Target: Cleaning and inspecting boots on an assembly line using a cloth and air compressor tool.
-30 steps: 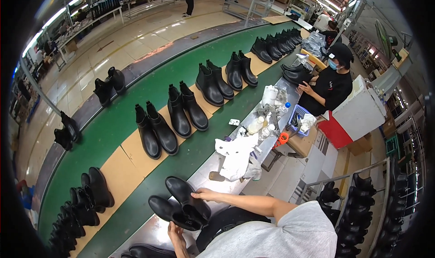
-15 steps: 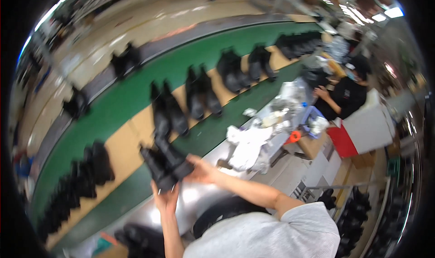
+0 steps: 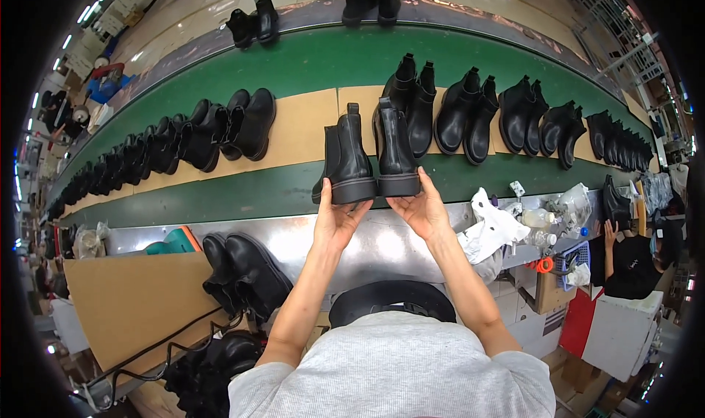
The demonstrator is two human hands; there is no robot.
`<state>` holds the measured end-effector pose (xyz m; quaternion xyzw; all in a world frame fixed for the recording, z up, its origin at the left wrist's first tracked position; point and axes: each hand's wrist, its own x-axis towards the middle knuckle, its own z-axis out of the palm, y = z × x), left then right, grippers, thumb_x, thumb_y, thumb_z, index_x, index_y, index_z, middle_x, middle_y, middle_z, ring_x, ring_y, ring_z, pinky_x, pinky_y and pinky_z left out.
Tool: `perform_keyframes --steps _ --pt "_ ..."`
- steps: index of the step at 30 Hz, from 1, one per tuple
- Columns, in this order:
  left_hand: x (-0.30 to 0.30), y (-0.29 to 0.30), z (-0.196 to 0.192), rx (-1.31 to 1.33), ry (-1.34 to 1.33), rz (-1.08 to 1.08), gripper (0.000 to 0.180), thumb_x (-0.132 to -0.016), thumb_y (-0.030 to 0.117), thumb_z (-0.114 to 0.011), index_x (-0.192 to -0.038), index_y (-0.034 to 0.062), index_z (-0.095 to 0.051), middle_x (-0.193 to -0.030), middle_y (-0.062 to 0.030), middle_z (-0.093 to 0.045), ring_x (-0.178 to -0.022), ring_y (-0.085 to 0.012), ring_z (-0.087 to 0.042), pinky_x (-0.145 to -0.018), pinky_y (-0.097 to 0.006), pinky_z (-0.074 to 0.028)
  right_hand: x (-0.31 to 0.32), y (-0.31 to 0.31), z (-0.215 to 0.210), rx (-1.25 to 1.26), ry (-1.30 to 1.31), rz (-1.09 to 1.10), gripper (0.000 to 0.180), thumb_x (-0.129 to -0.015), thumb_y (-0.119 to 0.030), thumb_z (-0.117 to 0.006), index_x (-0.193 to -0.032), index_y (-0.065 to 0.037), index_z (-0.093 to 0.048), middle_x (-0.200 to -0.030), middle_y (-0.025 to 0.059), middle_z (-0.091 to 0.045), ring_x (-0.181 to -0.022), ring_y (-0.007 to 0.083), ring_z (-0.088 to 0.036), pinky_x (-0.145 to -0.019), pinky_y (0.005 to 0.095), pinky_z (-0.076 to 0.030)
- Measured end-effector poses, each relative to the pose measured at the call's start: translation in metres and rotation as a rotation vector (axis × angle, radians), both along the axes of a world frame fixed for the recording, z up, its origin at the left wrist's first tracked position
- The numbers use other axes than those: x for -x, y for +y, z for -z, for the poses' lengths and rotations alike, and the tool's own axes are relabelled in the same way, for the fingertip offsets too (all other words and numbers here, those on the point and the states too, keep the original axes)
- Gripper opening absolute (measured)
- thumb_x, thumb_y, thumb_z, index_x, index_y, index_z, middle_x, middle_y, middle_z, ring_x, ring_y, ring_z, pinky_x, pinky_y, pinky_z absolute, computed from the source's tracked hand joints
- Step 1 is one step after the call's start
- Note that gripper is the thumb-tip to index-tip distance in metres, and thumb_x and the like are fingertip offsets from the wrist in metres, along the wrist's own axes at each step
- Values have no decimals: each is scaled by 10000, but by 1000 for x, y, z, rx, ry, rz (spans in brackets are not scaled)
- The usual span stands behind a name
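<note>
A pair of black ankle boots is held up in front of me, heels toward me and pull tabs at the top. My left hand (image 3: pixel 338 223) grips the left boot (image 3: pixel 349 157) at its heel and sole. The other boot, the right one (image 3: pixel 395 153), has its heel in my right hand (image 3: pixel 424 211). The two boots stand side by side, nearly touching at the heels. Some of my fingers are hidden beneath the soles. Behind them, another pair of black boots (image 3: pixel 420 117) stands on the tan strip of the green conveyor belt (image 3: pixel 308 62).
Rows of black boots (image 3: pixel 477 113) line the belt on both sides. Along my side runs a metal ledge (image 3: pixel 294 242). At right lie white cloth (image 3: pixel 490 227), bottles (image 3: pixel 540 218) and a blue basket (image 3: pixel 571 260), with a co-worker (image 3: pixel 635 264) beyond. Cardboard (image 3: pixel 139 300) and more boots (image 3: pixel 246 271) are at left.
My view has turned and levelled. The boots, earlier tilted together with one hand on either side, are now upright side by side, higher over the belt's near edge.
</note>
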<state>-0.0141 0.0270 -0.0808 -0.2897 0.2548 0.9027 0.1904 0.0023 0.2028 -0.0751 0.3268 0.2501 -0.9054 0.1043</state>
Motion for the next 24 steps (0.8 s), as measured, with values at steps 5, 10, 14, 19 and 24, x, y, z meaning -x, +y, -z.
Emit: perform_keyframes --steps 5,10,14,19,24 --pt "-9 -3 7 -21 19 72 623 -835 506 -577 -1227 55 -403 -1179 -173 -470 -1117 -315 -486 -930 -472 -476 -10 3 10 32 17 -52 500 -848 -459 -588 -1127 -51 -513 -1054 136 -591 -964 243 -583 -854 366 -496" --pt "-18 0 9 -7 60 150 598 -862 545 -504 -1254 104 -408 -1192 -132 -502 -1097 -280 -515 -907 -423 -495 -22 6 23 89 15 -69 456 -872 -459 -548 -1113 -71 -542 -1047 96 -609 -898 205 -611 -804 340 -519" --pt "-29 1 16 -59 102 198 611 -875 544 -475 -1301 115 -383 -1256 -118 -485 -1157 -264 -490 -926 -420 -478 -36 10 39 181 72 -77 402 -895 -410 -523 -1114 -74 -555 -1061 79 -614 -918 196 -611 -820 342 -512" --pt "-69 -26 62 -237 30 231 518 -953 389 -410 -1368 89 -332 -1353 -90 -435 -1216 -232 -452 -1025 -419 -355 -70 22 74 126 156 -255 389 -930 -294 -440 -1229 -53 -495 -1217 101 -555 -1129 224 -526 -985 403 -388" --pt "-116 -57 96 239 -31 441 484 -969 332 -380 -1369 63 -337 -1356 -95 -428 -1229 -227 -428 -1041 -394 -315 -113 25 103 -376 -84 -637 527 -924 -405 -449 -1304 -40 -437 -1261 91 -513 -1203 212 -440 -939 358 -367"
